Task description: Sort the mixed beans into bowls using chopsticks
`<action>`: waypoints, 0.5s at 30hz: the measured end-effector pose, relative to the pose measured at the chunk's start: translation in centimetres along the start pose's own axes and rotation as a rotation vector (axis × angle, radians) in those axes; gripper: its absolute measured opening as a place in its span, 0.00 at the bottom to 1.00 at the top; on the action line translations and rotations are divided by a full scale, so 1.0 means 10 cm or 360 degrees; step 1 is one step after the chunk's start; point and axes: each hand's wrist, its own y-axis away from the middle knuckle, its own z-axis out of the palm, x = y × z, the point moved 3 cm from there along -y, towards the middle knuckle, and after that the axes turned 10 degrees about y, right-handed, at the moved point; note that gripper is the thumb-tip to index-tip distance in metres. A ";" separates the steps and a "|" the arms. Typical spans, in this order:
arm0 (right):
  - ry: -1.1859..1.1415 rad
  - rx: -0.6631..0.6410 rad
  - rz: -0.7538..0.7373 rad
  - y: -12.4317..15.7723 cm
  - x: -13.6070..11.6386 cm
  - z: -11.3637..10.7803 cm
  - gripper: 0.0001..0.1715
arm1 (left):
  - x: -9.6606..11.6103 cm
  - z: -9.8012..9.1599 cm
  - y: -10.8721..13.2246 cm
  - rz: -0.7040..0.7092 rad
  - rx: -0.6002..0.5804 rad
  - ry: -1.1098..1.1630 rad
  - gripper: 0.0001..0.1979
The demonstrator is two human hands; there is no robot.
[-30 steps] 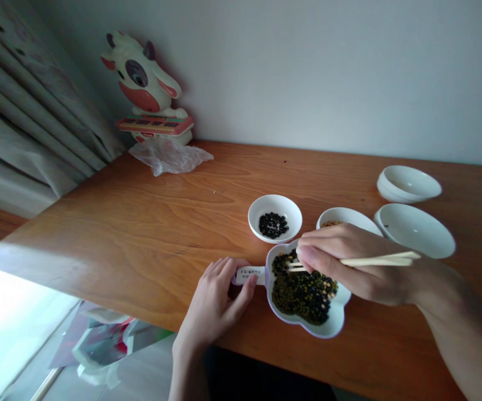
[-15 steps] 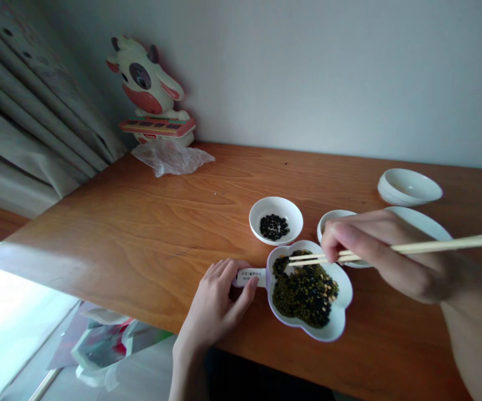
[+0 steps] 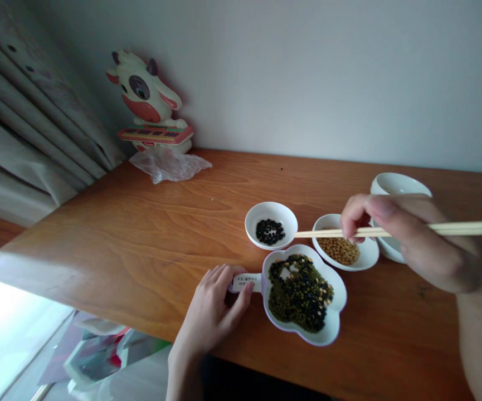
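Observation:
A white flower-shaped dish (image 3: pixel 336 328) holds a mix of green, black and yellow beans, near the table's front edge. My left hand (image 3: pixel 211 312) pinches the dish's short handle (image 3: pixel 247 282). My right hand (image 3: pixel 416 242) grips a pair of wooden chopsticks (image 3: pixel 433 228), held level above the bowls. Their tips reach the rim of a small white bowl of black beans (image 3: pixel 271 225). I cannot make out anything between the tips. A second small bowl (image 3: pixel 345 249) with yellow beans lies under the chopsticks.
More white bowls (image 3: pixel 395 184) stand at the right, partly hidden by my right hand. A cow-shaped toy (image 3: pixel 149 103) and a crumpled plastic bag (image 3: pixel 169 164) sit at the table's far left corner. Curtains hang at the left. Bags lie on the floor below the table edge.
My right hand rose out of the mixed dish and drew right and back, bringing the chopstick tips over to the black-bean bowl. The yellow-bean bowl is now uncovered. My left hand stayed on the handle.

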 end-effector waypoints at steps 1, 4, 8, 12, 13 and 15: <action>0.0044 -0.0077 -0.0019 0.03 0.00 -0.01 0.33 | 0.00 0.00 0.00 -0.0002 -0.0001 0.0003 0.10; 0.0162 -0.0344 -0.0060 0.09 -0.03 0.04 0.30 | -0.01 0.00 -0.01 -0.0005 -0.0028 0.0013 0.10; 0.0164 -0.0532 0.0008 0.13 -0.08 0.15 0.27 | -0.02 0.01 0.00 -0.0009 -0.0026 0.0010 0.10; 0.0231 -0.0619 0.0027 0.16 -0.09 0.22 0.28 | -0.03 0.01 0.00 -0.0015 -0.0023 -0.0011 0.10; 0.0258 -0.0637 0.0022 0.17 -0.09 0.23 0.28 | -0.03 0.01 0.00 -0.0016 -0.0024 -0.0012 0.10; 0.0304 -0.0657 0.0008 0.19 -0.09 0.24 0.29 | -0.03 0.01 0.00 -0.0014 -0.0026 -0.0007 0.10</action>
